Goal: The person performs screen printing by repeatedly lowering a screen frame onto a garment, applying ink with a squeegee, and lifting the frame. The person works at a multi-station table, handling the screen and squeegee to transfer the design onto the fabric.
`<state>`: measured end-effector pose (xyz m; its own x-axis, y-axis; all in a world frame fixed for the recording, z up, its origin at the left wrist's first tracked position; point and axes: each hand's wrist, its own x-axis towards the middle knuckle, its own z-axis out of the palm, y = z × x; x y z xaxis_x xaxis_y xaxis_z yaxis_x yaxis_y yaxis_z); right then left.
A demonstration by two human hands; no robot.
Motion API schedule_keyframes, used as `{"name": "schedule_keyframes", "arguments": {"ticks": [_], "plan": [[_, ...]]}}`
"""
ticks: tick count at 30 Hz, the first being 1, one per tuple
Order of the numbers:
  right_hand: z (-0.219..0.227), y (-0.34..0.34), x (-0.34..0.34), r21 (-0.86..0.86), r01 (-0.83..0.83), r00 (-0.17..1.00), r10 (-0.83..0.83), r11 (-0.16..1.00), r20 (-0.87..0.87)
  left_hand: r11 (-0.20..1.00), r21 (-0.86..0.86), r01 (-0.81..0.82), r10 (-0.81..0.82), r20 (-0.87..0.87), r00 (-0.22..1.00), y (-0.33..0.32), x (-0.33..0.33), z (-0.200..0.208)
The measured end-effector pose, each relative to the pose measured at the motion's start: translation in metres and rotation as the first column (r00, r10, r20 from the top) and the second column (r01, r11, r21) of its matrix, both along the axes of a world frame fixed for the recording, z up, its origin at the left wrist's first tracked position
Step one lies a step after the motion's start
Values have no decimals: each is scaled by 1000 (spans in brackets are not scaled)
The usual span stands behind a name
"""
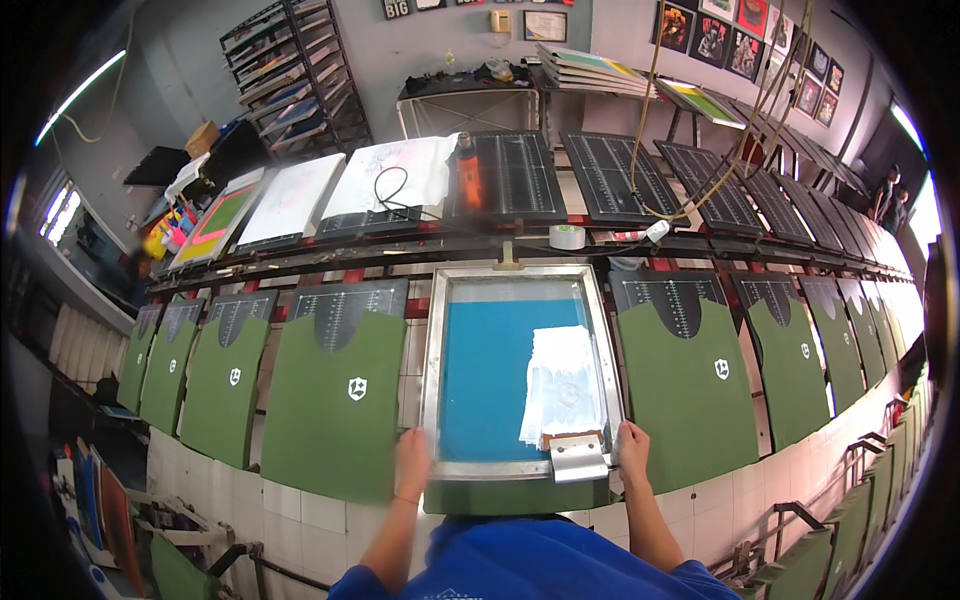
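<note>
A metal-framed printing screen [480,370] with blue mesh lies right in front of me. My left hand [412,460] is closed on the lower left side of its frame, and my right hand [633,448] grips the lower right side. White ink [562,370] is spread over the right part of the mesh. At the lower end of the ink rests a squeegee [579,460] with a metal handle, close to my right hand but not held. Beneath the screen, the edge of a green garment piece [520,497] shows; the rest of it is hidden.
Green garment pieces [330,420] [690,400] with white emblems lie on boards to both sides. Behind the screen runs a rail carrying a tape roll [567,237]. Dark boards [620,175], an orange tool [468,175] and hanging cables [640,130] are beyond. A drying rack [290,70] stands far left.
</note>
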<state>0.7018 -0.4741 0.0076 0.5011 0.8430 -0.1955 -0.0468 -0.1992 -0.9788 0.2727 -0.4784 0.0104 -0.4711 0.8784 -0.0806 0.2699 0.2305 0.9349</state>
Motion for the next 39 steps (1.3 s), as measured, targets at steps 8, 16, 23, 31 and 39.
{"name": "schedule_keyframes", "arguments": {"ticks": [8, 16, 23, 31, 39], "plan": [[-13, 16, 1, -20, -74, 997, 74, 997, -5, 994, -104, -15, 22, 68, 997, 21, 7, 34], [3, 12, -9, -31, -55, 994, 58, 998, 95, 985, -171, 33, -33, 1, 999, 32, -6, 33], [12, 14, -10, -108, -52, 995, 60, 993, 77, 980, -185, 71, -100, -149, 984, 29, -2, 49], [42, 13, -3, -168, -23, 999, 17, 986, -39, 987, -21, 160, -159, -296, 942, 17, 4, 83], [76, 19, -9, -145, -61, 997, 55, 988, -48, 979, -79, 186, -200, -255, 946, 21, -6, 87]]}}
